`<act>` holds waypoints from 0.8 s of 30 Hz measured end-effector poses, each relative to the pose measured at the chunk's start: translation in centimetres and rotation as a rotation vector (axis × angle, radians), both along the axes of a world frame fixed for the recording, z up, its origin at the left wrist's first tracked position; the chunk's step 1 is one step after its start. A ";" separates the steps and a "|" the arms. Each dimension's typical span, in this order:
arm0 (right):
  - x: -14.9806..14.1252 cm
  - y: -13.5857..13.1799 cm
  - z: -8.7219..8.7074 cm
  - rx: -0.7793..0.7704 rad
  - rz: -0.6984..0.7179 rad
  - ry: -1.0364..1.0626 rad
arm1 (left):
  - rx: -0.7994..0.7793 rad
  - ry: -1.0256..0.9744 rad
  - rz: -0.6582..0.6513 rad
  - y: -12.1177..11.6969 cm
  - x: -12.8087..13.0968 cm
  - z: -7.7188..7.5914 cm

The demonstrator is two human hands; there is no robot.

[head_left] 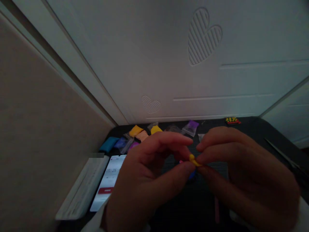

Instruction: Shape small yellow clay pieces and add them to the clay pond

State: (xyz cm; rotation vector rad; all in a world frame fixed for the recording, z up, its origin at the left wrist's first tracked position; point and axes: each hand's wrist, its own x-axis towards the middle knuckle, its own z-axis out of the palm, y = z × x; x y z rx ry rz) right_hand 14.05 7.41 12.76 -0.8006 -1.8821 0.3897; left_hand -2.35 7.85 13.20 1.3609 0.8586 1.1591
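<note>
Between my fingertips is a small, curved yellow piece of clay, its surface soft-looking. My left hand pinches its left end with the thumb and a finger, the index finger arched above. From the other side, my right hand grips the piece between thumb and fingertips. Behind and just below the fingers, a blue lump shows in part, with a bit of pink beside it; my hands hide most of both.
Along the back lie packets of coloured clay, among them a yellow one and a purple one. A phone shows a timer at left. Scissors lie right, a pink stick in front, a small yellow-green-red object at back right.
</note>
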 end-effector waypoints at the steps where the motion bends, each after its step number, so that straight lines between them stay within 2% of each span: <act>1: 0.0 0.1 0.1 0.019 0.004 -0.011 | 0.007 0.003 0.006 0.0 0.0 -0.1; 11: -0.1 0.0 -0.1 0.014 -0.043 -0.054 | -0.047 0.010 -0.007 -0.1 0.2 0.6; 19: -0.1 0.2 0.0 0.061 -0.072 -0.071 | -0.033 -0.004 -0.001 -0.1 0.0 -0.1; 24: -0.1 0.1 -0.1 0.049 -0.086 -0.074 | -0.048 0.023 -0.010 0.0 0.0 0.4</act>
